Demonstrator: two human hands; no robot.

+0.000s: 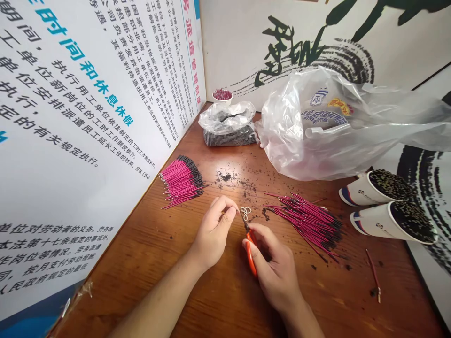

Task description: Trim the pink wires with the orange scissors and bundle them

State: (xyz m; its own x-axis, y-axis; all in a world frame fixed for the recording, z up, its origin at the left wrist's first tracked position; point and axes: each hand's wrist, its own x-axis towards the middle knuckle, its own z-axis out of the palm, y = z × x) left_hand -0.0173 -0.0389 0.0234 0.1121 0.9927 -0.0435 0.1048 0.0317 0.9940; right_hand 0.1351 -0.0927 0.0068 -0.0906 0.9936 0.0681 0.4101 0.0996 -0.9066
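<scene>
My left hand (pixel 215 230) is closed in a pinch at the middle of the table. Whatever sits between its thumb and forefinger is too small to make out. Wrapped around a pair of orange-handled pliers (pixel 251 256) is my right hand (pixel 275 263); the narrow dark jaws point up to just beside the left fingertips. A twisted pale rubber band (pixel 245 213) lies by the jaws. To the left is a fanned pile of pink wires with black ends (pixel 181 180). Another, looser pile of pink and black wires (pixel 306 220) rests right of my hands.
Behind stand an open plastic bag of black pieces (pixel 229 136) and a cup of pink-tipped pieces (pixel 222 96). A large clear bag (pixel 299 136) spreads at back right. Two tilted paper cups (pixel 375 220) hold dark bits. One loose wire (pixel 374 274) lies right; printed boards (pixel 105 117) border the table.
</scene>
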